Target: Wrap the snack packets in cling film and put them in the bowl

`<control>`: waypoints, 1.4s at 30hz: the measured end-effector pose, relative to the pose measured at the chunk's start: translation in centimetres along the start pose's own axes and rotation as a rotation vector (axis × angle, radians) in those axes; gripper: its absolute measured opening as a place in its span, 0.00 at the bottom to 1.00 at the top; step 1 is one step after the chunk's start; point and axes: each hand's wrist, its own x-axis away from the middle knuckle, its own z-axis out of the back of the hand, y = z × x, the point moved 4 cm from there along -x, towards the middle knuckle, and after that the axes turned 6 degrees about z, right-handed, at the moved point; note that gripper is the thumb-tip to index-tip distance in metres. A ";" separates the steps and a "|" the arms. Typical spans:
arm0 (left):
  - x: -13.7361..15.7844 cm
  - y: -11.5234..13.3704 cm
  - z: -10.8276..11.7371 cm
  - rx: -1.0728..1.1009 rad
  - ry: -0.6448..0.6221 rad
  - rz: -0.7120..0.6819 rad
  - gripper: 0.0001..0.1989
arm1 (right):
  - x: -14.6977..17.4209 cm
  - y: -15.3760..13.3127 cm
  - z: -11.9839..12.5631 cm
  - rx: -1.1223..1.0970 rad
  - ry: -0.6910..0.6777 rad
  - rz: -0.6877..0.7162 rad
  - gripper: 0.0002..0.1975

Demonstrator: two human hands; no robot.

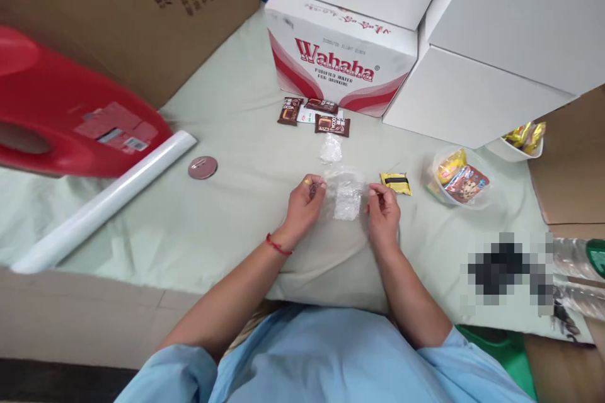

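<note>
Between my hands stretches a small clear plastic bag [347, 196], wrinkled and shiny, just above or on the cloth. My left hand [305, 204], with a red cord at its wrist, pinches the bag's left edge. At the opposite edge, my right hand [384, 214] pinches it with thumb and fingers. A yellow packet with a dark band [397, 183] lies just beyond my right fingers. Farther off is another crumpled clear plastic piece [331, 148]. Behind that sit brown cocoa snack packets [332, 125] and part of a white-green wrapper [307, 115].
A Wahaha water carton [343, 60] and white boxes [472, 94] stand at the back. On the right are a clear tub of snacks [466, 201] and plastic bottles [574, 258]. To the left lie a round pinkish disc [203, 167], a white roll [108, 201] and a red jug [70, 101].
</note>
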 end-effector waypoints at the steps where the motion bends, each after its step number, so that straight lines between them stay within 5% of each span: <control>1: 0.1 -0.2 0.1 -0.042 -0.005 -0.002 0.11 | 0.3 -0.2 0.2 0.034 0.016 0.019 0.16; 3: 0.6 -0.3 0.2 -0.185 -0.021 -0.054 0.09 | 1.0 -0.8 0.1 0.105 -0.018 0.067 0.15; 7: 2.1 1.0 -0.4 -0.351 -0.107 -0.370 0.05 | 1.9 -1.3 -1.0 0.205 -0.179 0.077 0.18; 11: 3.0 1.6 -1.1 -0.435 -0.192 -0.566 0.06 | 2.0 -1.7 -1.0 0.237 -0.130 0.072 0.27; 15: 3.4 1.5 -1.0 -0.435 -0.251 -0.607 0.08 | 1.7 -2.3 -1.1 0.277 -0.215 0.144 0.12; 17: 3.3 1.3 -0.8 -0.383 -0.261 -0.545 0.07 | 1.2 -2.3 -0.8 0.277 -0.188 0.154 0.06; 20: 2.6 0.5 -0.3 -0.315 -0.190 -0.255 0.05 | 0.3 -1.6 -0.4 0.190 -0.097 0.075 0.05; 22: 2.3 0.0 0.2 -0.238 -0.130 -0.062 0.09 | 0.1 -1.5 -0.1 0.095 -0.063 -0.016 0.06; 26: 3.6 0.2 1.5 -0.032 -0.171 0.082 0.13 | 1.7 -2.2 1.7 -0.132 -0.048 -0.264 0.08; 32: 9.5 -0.2 4.1 0.075 -0.264 0.166 0.16 | 7.7 -4.2 5.4 -0.105 -0.064 -0.358 0.14; 38: 13.1 -0.7 4.5 0.046 -0.515 0.206 0.17 | 11.2 -5.1 0.5 -0.012 -0.261 -0.257 0.17; 42: 12.3 -1.6 6.8 -0.045 -0.367 0.174 0.18 | 10.9 -4.9 -0.4 0.009 -0.351 -0.254 0.16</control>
